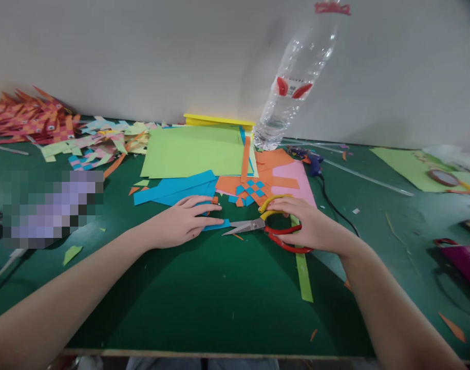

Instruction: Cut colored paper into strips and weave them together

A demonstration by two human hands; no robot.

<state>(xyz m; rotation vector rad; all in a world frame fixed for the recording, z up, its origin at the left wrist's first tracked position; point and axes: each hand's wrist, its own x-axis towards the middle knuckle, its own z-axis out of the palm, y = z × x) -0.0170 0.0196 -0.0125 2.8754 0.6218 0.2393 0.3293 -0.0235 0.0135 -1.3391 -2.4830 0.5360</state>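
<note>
My right hand grips a pair of scissors by the red and yellow handles. The blades point left and are parted, close to the end of a blue paper strip. That strip lies under the fingers of my left hand, which is spread flat, palm down, pressing it on the table. Behind my left hand rest wider blue paper pieces. A small woven piece of blue and orange paper sits between and behind my hands. Below the scissors handles hangs a green paper strip.
Green sheets, orange paper and pink paper lie at the back. A tilted plastic bottle leans there, beside a corded glue gun. Paper scraps and woven red-orange figures pile up at left; tape lies right.
</note>
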